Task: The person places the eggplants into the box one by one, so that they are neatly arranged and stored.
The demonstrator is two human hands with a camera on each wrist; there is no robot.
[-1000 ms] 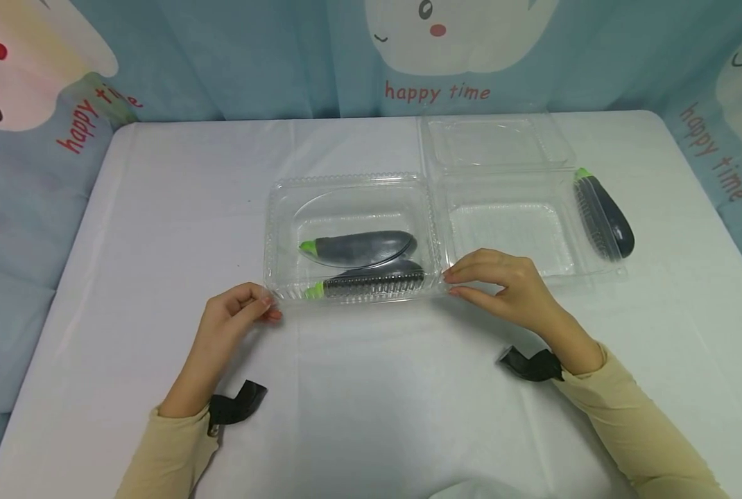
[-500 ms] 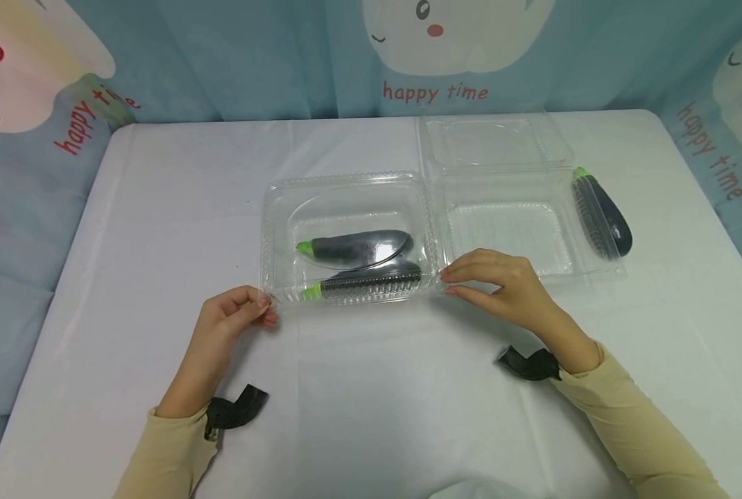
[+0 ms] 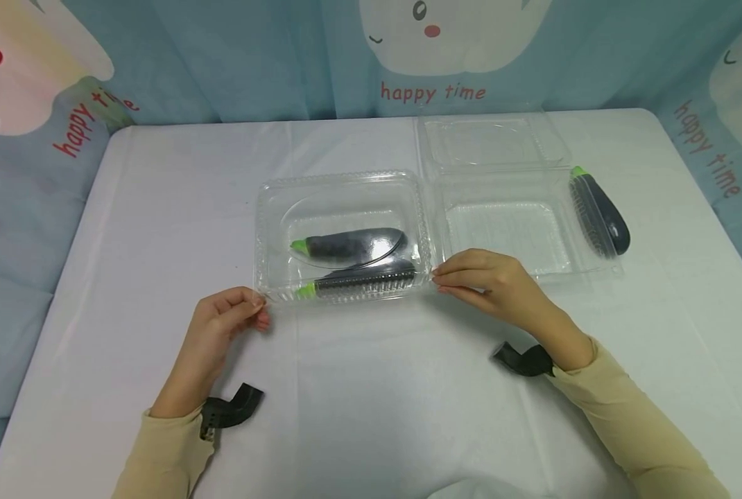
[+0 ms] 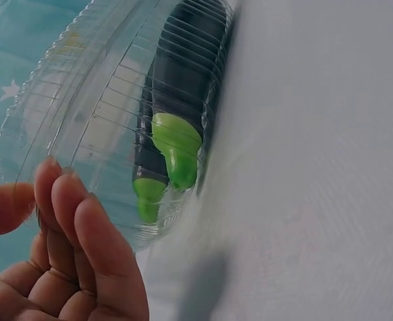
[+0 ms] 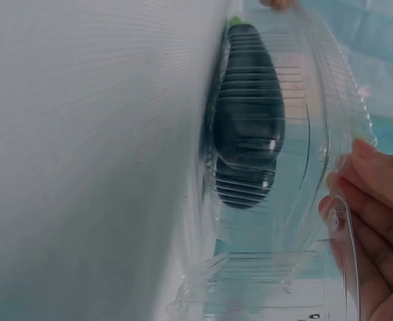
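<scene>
A clear plastic clamshell container [image 3: 340, 197] with its lid down lies mid-table in the head view. Inside are two eggplants with green stem ends, one eggplant [image 3: 352, 244] behind the other eggplant [image 3: 365, 280]. My left hand [image 3: 224, 319] pinches the container's near left corner between thumb and fingers; the left wrist view shows that hand [image 4: 76, 254] at the rim. At the near right corner, the thumb and fingertips of my right hand [image 3: 489, 284] grip the rim, as the right wrist view shows from the side with the hand [image 5: 377, 221] at its edge.
A second clear container [image 3: 502, 187] stands right beside the first, its lid [image 3: 489, 142] folded back toward the curtain [image 3: 252, 62]. A third eggplant [image 3: 605, 211] lies along its right side. A white cloth [image 3: 159, 242] covers the table.
The closed container has slid slightly left, with both hands moving along with it. The view has also shifted a little. The open container and the third eggplant stay where they were.
</scene>
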